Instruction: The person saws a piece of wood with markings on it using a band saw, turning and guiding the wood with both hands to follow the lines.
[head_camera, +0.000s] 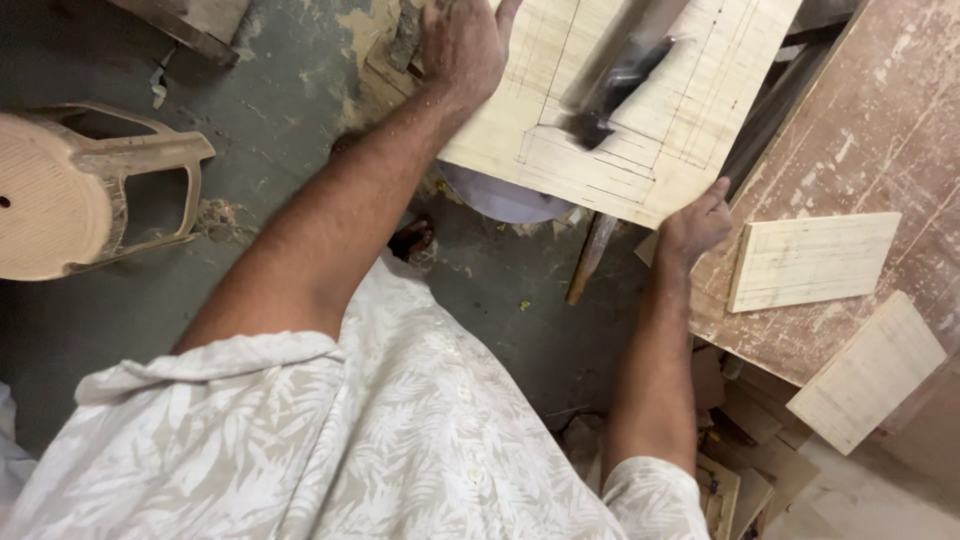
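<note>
We hold a pale plywood panel (610, 110) between both hands, out over the floor just off the left edge of the worktop (880, 130). Our left hand (462, 42) lies spread and flat on the panel's far left side, fingers wide, pressing rather than gripping. Our right hand (695, 225) pinches the near right corner, thumb on top and fingers curled under the edge. Pencil lines mark a rectangle on the panel's face, and a dark blurred object (615, 85) sits across the middle of it; we cannot tell what it is.

We judge the panel stiff and fairly light for its spread, a thin flat sheet that would flex little but could tip if held at one corner only. Its face looks smooth and dusty, so a flat palm may slide; the edges give the surer hold, one hand at each of two opposite sides.

On the worn, reddish worktop lie two smaller offcuts: a rectangular piece (812, 260) near the left edge and another board (868, 372) hanging over the near corner. Below it more scraps (735, 470) are stacked. The grey concrete floor (270, 130) is strewn with sawdust, a beige plastic stool (80, 190) stands well apart to the left, and a wooden stick (590, 260) leans under the panel
</note>
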